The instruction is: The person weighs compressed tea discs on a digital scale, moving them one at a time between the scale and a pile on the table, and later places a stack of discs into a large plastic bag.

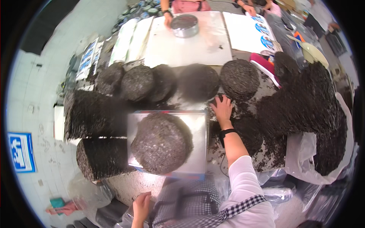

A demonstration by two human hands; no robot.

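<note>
A thick round cake of dark dried seaweed (161, 142) lies on a square metal platform (200, 136) in front of me. To the right of that platform, my right hand (223, 109) reaches forward to the tabletop. Its fingertips touch dark scraps (218, 99) near a row of round seaweed cakes; the fingers partly hide what is under them. The nearest cakes are an upper middle one (198, 82) and one further right (239, 79). Low by my checked apron, my left hand (141, 203) hangs with loosely bent fingers and nothing visible in it.
Long seaweed stacks (94, 114) lie at the left, and a big heap (293, 108) rises at the right beside a plastic bag (300, 154). A red-and-white brush (265, 68) sits behind. Across the table, a person's hand (167, 20) touches a round container (184, 27).
</note>
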